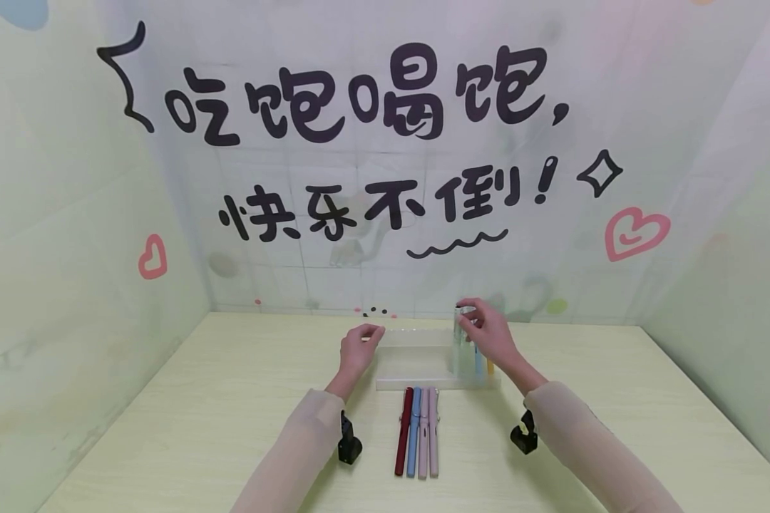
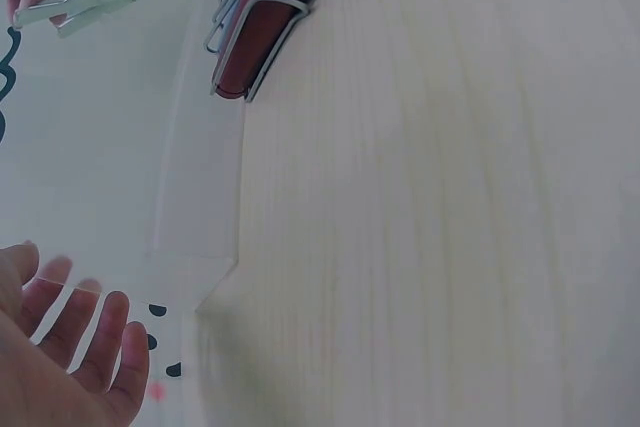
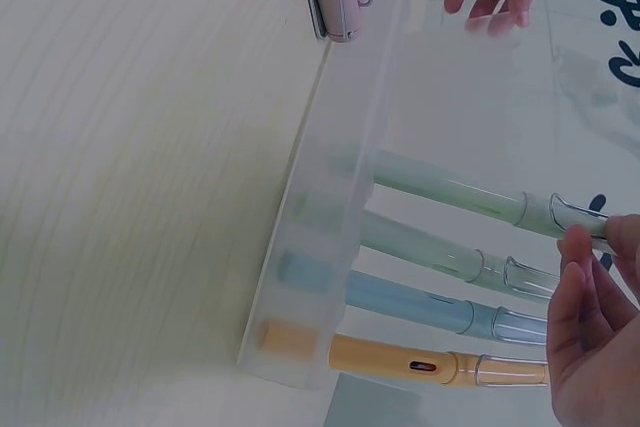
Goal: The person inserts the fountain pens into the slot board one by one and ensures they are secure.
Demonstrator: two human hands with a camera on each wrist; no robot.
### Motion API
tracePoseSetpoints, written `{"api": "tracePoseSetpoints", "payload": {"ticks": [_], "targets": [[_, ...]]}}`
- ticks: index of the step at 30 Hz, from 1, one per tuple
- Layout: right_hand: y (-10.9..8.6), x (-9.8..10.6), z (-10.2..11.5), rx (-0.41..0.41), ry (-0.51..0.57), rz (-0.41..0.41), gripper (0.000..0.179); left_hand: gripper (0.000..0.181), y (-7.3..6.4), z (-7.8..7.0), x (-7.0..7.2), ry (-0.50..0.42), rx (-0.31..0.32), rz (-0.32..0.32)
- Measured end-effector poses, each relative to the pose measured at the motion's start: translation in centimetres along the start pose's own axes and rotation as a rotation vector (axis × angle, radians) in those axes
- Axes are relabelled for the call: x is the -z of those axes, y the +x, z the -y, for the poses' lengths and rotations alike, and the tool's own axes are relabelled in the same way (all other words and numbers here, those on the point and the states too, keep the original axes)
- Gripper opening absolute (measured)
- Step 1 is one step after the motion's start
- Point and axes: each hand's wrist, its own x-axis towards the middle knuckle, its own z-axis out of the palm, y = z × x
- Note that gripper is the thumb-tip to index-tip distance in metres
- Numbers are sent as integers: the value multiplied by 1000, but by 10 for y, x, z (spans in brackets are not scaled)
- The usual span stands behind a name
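Note:
A frosted clear pen holder (image 1: 413, 384) stands toward the back of the table. At its left edge, my left hand (image 1: 360, 349) holds the upper corner, thumb in front and some fingertips paler behind the panel (image 2: 60, 269). My right hand (image 1: 490, 335) pinches the clip end of a light green pen (image 3: 450, 187), its lower end in the holder's front ledge. Beside that pen stand another light green pen (image 3: 425, 245), a blue pen (image 3: 410, 304) and an orange pen (image 3: 385, 356), all upright at the holder's right end.
In front of the holder lie a dark red pen (image 1: 403, 431), a blue pen (image 1: 413, 431) and two pink pens (image 1: 423, 434), side by side on the table (image 1: 231, 427). A printed backdrop (image 1: 372, 285) rises behind, with side walls left and right.

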Motion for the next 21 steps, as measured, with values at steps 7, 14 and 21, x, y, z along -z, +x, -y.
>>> {"api": "tracePoseSetpoints", "payload": {"ticks": [7, 14, 21], "targets": [[0, -1, 1, 5, -17, 22, 21, 25, 0, 1, 0, 6, -10, -8], [1, -2, -1, -1, -9, 41, 23, 24, -1, -1, 0, 1, -7, -10], [1, -3, 0, -5, -24, 43, 25, 25, -2, -1, 1, -3, -9, 0]]}}
